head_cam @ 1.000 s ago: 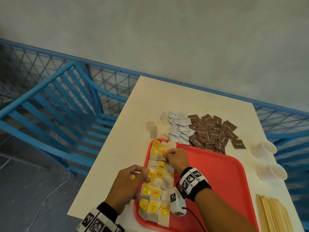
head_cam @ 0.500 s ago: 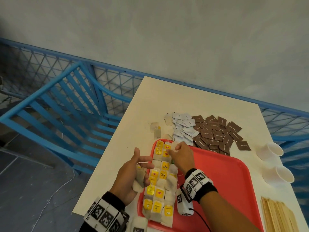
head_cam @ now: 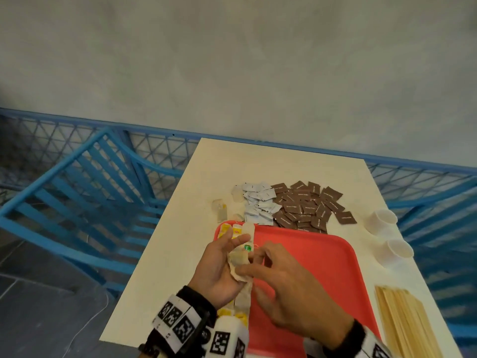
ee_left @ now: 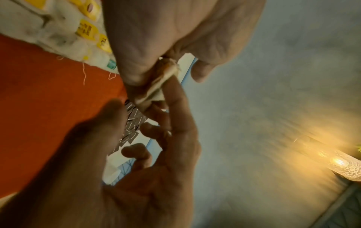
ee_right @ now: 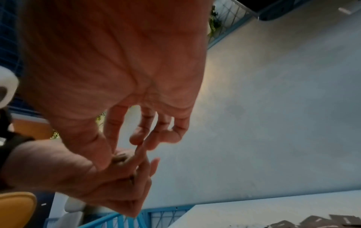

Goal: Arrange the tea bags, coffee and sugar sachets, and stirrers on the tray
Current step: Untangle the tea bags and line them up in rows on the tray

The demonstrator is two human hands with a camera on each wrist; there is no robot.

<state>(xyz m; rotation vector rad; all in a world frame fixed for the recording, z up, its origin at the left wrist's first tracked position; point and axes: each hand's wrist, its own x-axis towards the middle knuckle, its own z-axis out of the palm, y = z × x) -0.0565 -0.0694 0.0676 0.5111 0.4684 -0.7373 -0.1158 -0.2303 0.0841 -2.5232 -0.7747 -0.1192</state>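
Above the red tray [head_cam: 322, 267], a left hand [head_cam: 216, 267] cradles a small stack of tea bags [head_cam: 238, 259] while the right hand [head_cam: 281, 288] pinches its lower edge between thumb and forefinger.

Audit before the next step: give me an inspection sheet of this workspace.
Surface: cream table, red tray at its near edge.
Job's things: tea bags in rows on the tray's left side; white sachets, brown sachets, stirrers on the table.
Clutter: two cups.
Hands: left hand holds a tea bag; right hand pinches it.
Cables: white cable on the floor.
Surroundings: blue railing, grey wall.
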